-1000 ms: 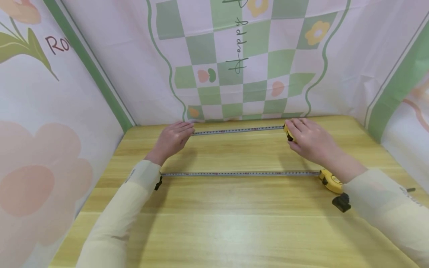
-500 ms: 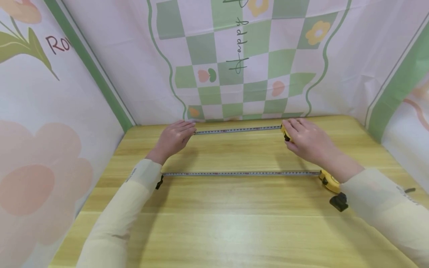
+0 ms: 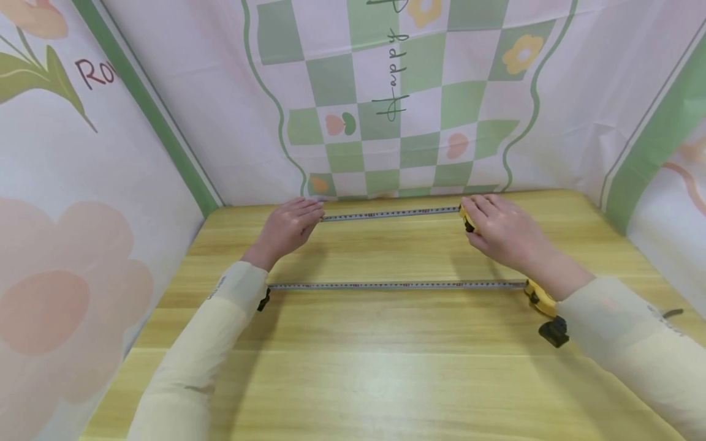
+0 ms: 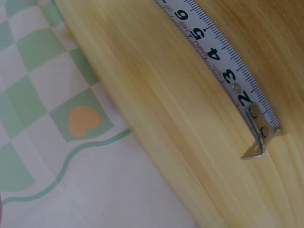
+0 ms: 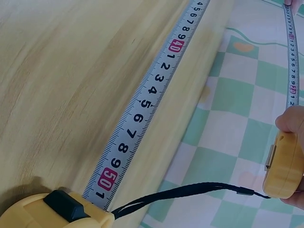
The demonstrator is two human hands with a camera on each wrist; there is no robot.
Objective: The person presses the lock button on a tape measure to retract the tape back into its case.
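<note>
My left hand (image 3: 287, 229) pinches the front end of a steel blade (image 3: 391, 214) near the table's far edge. The yellow case of that tape measure (image 5: 285, 166) is gripped in my right hand (image 3: 507, 233), the blade stretched level between the two hands. A black wrist strap (image 5: 190, 190) hangs from this case. Closer to me, a second yellow tape measure (image 3: 537, 298) lies on the table, its blade (image 3: 394, 285) drawn out leftward. The left wrist view shows this blade's metal hook (image 4: 261, 135) on the wood; the right wrist view shows its 50 mark near the case.
The wooden table (image 3: 375, 367) ends at a hanging cloth (image 3: 380, 147) with green checks behind it. Printed cloth (image 3: 66, 245) also stands along the left side and the right. Black wrist cameras (image 3: 554, 332) hang below the sleeves.
My right hand has shifted slightly left with the held case, and my left hand a little to the right. The stretch of blade between them is shorter. The tape measure on the table stays put.
</note>
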